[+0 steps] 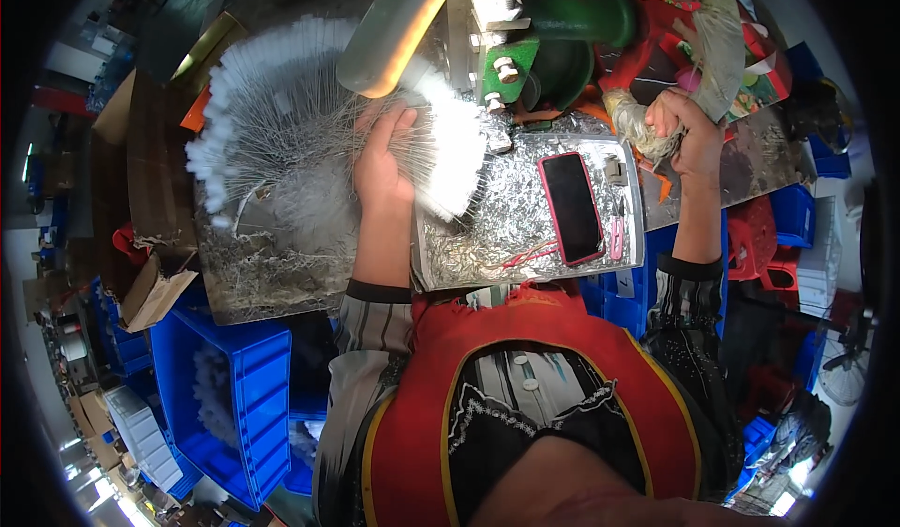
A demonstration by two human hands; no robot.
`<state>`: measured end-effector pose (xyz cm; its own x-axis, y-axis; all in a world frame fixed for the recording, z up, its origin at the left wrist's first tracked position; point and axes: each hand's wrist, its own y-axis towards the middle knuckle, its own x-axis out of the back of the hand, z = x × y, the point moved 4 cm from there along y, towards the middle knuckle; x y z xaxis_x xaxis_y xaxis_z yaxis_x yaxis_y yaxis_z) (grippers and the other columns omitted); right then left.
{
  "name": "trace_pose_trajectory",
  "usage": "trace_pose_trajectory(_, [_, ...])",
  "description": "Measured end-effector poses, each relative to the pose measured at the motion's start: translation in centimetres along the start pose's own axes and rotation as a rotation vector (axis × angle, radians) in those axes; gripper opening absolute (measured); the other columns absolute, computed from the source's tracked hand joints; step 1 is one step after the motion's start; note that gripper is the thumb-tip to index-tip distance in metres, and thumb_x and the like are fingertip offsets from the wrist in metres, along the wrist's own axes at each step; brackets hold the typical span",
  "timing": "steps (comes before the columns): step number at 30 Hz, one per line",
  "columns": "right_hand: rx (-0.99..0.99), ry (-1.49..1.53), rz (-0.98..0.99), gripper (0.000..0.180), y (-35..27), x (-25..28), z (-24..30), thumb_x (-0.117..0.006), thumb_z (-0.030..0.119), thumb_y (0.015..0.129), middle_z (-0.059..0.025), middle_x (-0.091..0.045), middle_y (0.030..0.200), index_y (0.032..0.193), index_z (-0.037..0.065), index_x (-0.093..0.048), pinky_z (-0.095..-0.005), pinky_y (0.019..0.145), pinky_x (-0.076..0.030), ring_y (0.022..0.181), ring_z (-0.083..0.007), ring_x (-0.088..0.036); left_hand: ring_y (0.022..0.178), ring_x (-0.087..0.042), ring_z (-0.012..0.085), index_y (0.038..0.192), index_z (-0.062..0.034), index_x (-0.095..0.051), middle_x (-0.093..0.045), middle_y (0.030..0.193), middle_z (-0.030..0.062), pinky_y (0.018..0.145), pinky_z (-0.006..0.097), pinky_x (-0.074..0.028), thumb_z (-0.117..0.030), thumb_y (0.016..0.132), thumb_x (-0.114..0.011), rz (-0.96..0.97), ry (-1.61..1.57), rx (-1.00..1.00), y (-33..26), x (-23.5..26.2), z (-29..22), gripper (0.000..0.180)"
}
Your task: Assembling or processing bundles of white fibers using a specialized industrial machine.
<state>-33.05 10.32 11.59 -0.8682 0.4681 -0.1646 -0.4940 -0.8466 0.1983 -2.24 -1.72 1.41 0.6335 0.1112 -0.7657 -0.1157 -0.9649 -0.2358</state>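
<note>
My left hand (pixel 382 166) is closed around the thin wire stems of a bunch of small white-tufted brushes (pixel 455 157). Their white ends fan out to the right, brightly lit. Left of the hand spreads a large pile of the same wire brushes (pixel 281 82), with the white ends outward. My right hand (pixel 692 131) is wrapped round the end of a curved, cloth-wrapped lever (pixel 720 44) at the right of a green bench press (pixel 581 16). The press's lower working part lies partly hidden behind the lamp's glare.
A lit lamp (pixel 398 35) hangs over the pile. A shallow tray (pixel 433 272) of silvery scraps holds a phone (pixel 572 208) and pink-handled snips (pixel 616 232). Blue bins (pixel 258 405) stand below the bench at left, cardboard (pixel 159 288) beside it. Red stools (pixel 753 236) are at right.
</note>
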Motion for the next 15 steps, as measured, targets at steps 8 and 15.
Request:
trace_pose_trajectory(8, [-0.052,0.037,0.044,0.019,0.4,0.3,0.3,-0.053,0.003,0.072,-0.0063,-0.045,0.05,0.054,0.0,-0.049,-0.0286,0.055,-0.041,0.047,-0.0166,-0.046,0.088,-0.058,0.0269,0.112,0.0027,-0.038,-0.053,0.103,0.0218,0.075,0.036,-0.052,0.005,0.077,-0.055,-0.006,-0.018,-0.003,0.2,0.2,-0.1,0.039])
trace_pose_trajectory(15, [0.276,0.009,0.11,0.015,0.1,0.3,-3.0,-0.052,0.002,0.072,-0.0072,-0.046,0.049,0.058,-0.003,-0.052,-0.029,0.054,-0.042,0.046,-0.0172,-0.046,0.097,-0.055,0.0283,0.114,-0.0002,-0.038,-0.052,0.108,0.0216,0.083,0.037,-0.046,-0.001,0.081,-0.051,0.049,-0.061,0.006,0.6,0.7,0.0,0.035])
